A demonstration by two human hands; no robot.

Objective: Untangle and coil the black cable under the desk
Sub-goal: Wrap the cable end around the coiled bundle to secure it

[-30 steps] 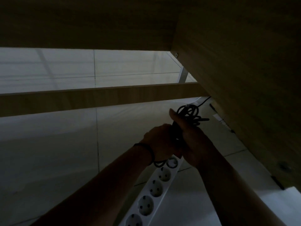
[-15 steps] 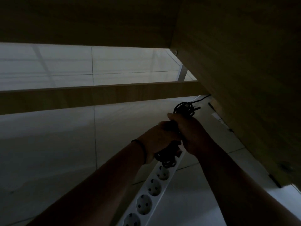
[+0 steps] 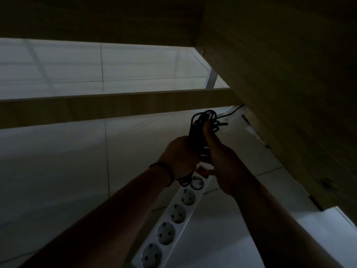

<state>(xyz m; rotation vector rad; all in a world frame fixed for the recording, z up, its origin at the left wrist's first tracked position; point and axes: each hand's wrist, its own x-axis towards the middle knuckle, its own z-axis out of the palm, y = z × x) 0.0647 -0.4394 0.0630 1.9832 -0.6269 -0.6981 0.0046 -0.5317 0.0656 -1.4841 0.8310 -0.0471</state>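
Observation:
A bundle of black cable (image 3: pixel 202 122) stands up between my two hands in the dim space under the desk. My left hand (image 3: pixel 178 157) grips the bundle from the left, with loops of cable hanging out below the wrist. My right hand (image 3: pixel 222 161) holds it from the right, thumb raised along the loops. One strand runs from the top of the bundle to the far right, along the floor toward the desk's side panel.
A white power strip (image 3: pixel 173 219) with several sockets lies on the tiled floor (image 3: pixel 58 171) below my hands. A wooden crossbar (image 3: pixel 96 107) spans the back. The desk's side panel (image 3: pixel 289 93) closes the right side, and the desktop hangs overhead.
Both hands have shifted on the bundle; the loops now stand higher above my right thumb, and the lower loops hang shorter below my left wrist.

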